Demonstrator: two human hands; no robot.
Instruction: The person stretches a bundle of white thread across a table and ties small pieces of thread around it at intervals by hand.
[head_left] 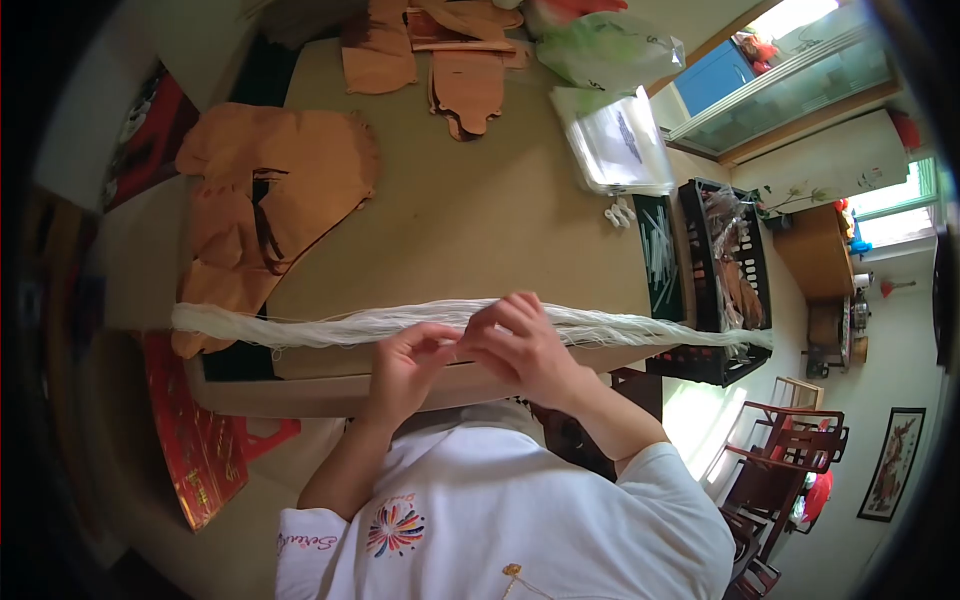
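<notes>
A long hank of white thread (360,328) stretches sideways along the table's near edge, with loose strands straying from it. My left hand (405,370) is closed in a pinch just in front of the hank, a bit of white thread showing at its fingertips. Close beside it, my right hand (520,345) has its fingers bent and pinched together, overlapping the hank's middle in this view. Between the two sets of fingertips the thread is thin and partly hidden.
Orange-brown cut pieces (330,160) lie on the table (450,220) at left, with more (468,85) at the back. To the right are clear plastic bags (615,140), small white bundles (620,213), white sticks (657,250) and a black crate (700,230) under the hank's end.
</notes>
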